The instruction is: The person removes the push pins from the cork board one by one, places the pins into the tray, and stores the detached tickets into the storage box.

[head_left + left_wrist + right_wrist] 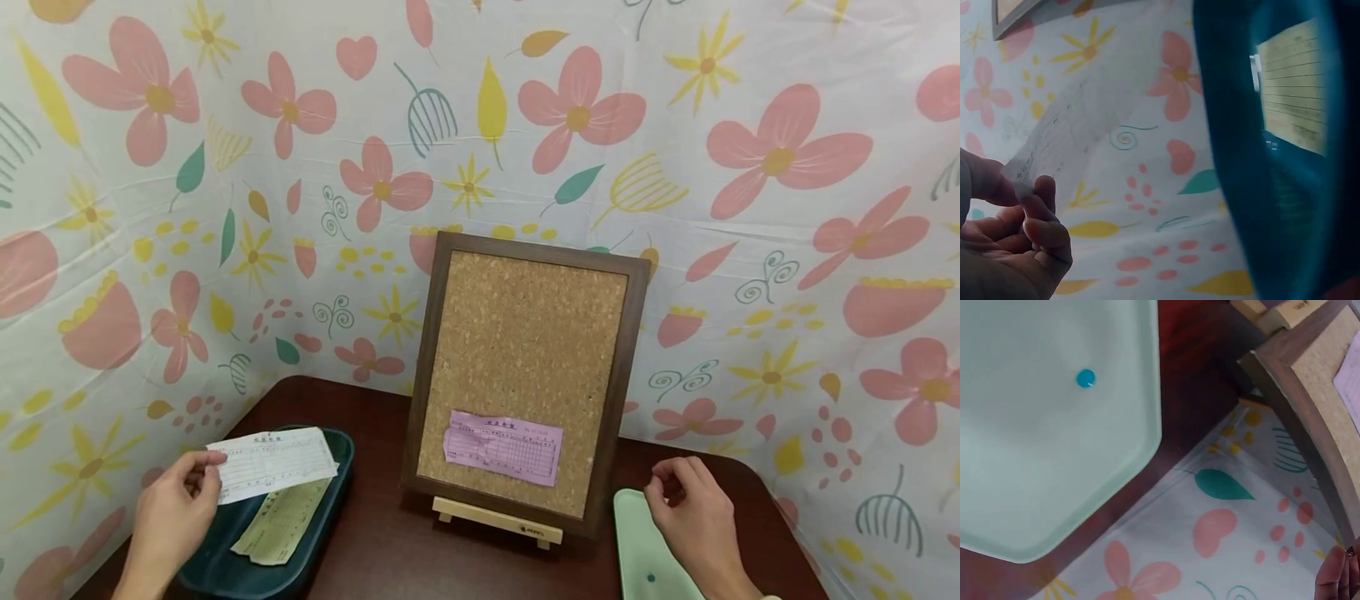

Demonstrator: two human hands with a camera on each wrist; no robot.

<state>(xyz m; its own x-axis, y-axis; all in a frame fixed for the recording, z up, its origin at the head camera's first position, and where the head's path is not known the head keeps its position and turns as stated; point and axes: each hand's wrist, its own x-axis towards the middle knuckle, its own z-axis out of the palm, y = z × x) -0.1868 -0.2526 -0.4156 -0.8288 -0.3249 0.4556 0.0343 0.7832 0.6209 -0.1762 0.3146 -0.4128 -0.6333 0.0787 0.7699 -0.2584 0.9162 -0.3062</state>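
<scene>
My left hand pinches a white printed form slip by its left end, above the dark teal tray. In that tray lies a yellow slip, partly covered by the white one in the head view. Thumb and fingers of my right hand come together over the pale green tray. At those fingertips the right wrist view shows a small dark shiny pin, mostly hidden. A purple form slip is on the lower part of the cork board.
The brown-framed board leans on a small wooden easel mid-table. One blue thumbtack lies in the green tray. The dark red-brown table ends at a flower-patterned curtain behind and at both sides.
</scene>
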